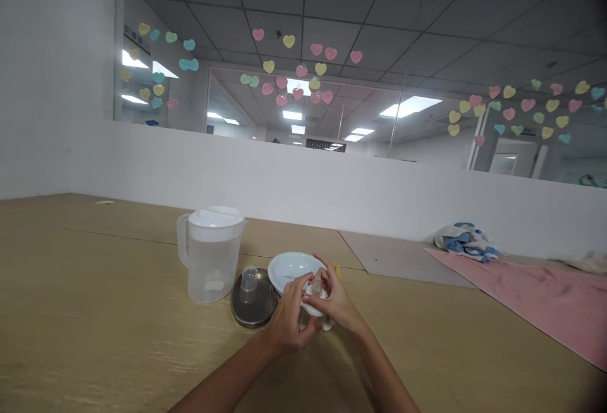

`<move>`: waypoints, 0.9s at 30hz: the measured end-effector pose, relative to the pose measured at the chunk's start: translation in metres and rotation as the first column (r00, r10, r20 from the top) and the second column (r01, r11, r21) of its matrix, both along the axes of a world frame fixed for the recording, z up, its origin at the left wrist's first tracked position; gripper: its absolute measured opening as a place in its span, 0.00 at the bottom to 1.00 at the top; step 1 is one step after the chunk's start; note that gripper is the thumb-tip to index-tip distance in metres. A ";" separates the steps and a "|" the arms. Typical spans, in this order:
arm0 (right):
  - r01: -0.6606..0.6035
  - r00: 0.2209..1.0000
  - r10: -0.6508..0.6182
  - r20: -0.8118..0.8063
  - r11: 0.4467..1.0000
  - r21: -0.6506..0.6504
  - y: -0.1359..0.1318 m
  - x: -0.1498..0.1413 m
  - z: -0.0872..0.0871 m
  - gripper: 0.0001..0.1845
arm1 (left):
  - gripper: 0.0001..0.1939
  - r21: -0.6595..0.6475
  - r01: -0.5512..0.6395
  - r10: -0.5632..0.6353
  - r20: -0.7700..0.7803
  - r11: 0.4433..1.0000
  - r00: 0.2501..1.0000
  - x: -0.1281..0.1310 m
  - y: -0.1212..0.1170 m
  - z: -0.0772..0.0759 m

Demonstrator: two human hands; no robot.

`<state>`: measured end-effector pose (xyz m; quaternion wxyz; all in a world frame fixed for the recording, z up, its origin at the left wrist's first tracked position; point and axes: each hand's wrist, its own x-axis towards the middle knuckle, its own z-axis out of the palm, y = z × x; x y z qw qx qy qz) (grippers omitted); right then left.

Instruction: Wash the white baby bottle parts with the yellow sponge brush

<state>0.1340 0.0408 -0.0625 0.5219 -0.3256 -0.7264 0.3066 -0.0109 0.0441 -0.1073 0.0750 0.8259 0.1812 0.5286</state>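
A baby bottle (317,307) with a clear teat and a white collar stands upright between my hands, low over the table. My left hand (290,317) is wrapped round its left side. My right hand (337,302) grips the white collar from the right, fingers curled over the top. Parts of the bottle are hidden by my fingers. Just behind my hands is a white bowl (289,265). To their left, a metal tray (263,312) bears a clear bottle cap (249,280).
A clear plastic pitcher (213,267) with a white lid stands left of the tray. Something yellow (337,270) shows behind my right hand. At the right lie a pink cloth (535,296) and a crumpled blue-and-white cloth (465,242). A white wall (284,179) bounds the table (118,318).
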 end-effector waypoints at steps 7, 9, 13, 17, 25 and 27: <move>0.261 0.952 -0.290 0.096 0.936 0.238 0.003 -0.005 -0.004 0.28 | 0.36 0.035 -0.092 0.094 -0.037 0.995 0.995 0.005 -0.004 0.003; 0.311 0.908 -0.385 0.163 0.883 0.352 0.003 -0.003 -0.006 0.21 | 0.36 0.063 -0.094 0.098 -0.065 0.994 0.993 0.004 -0.003 0.004; 0.307 0.851 -0.478 0.219 0.790 0.531 0.002 0.004 -0.010 0.16 | 0.33 0.164 -0.065 0.083 -0.103 0.984 0.991 -0.002 -0.003 0.008; 0.310 0.816 -0.529 0.232 0.740 0.597 0.002 0.007 -0.010 0.15 | 0.26 -0.022 -0.254 0.254 0.117 0.967 0.960 -0.011 0.006 0.012; 0.288 0.813 -0.528 0.245 0.731 0.618 0.001 0.007 -0.010 0.16 | 0.29 -0.472 -0.678 0.789 0.064 0.563 0.611 -0.045 0.058 0.007; 0.295 0.810 -0.530 0.251 0.739 0.606 0.000 0.006 -0.010 0.17 | 0.31 -0.583 -0.653 0.791 -0.031 0.482 0.611 -0.052 0.067 0.003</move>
